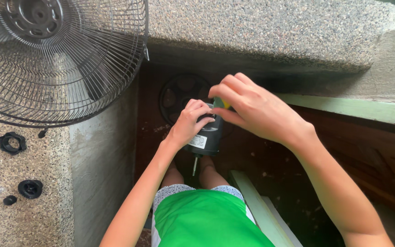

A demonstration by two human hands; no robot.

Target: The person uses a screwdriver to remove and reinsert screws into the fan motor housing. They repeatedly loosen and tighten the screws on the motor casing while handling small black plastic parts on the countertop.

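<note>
The left hand was wrapped around the upper side of a dark fan motor, its fingers curled over the top edge so that it held the housing steady above the person's knees. A thin metal shaft stuck out of the motor's lower end, just below that hand. The right hand sat directly beside the left, touching the top of the motor, with its fingers pinched closed around a small yellow-green handle; most of that tool was hidden under the fingers, so its kind could not be told. Behind both hands, a round black fan part with openings leaned in the shadow under a speckled stone slab. Well off to the left of the left hand, a wire fan guard rested on a speckled ledge, where a black ring nut, a round black cap and a small black knob lay apart from one another. Below the right forearm ran a pale green wooden rail.
</note>
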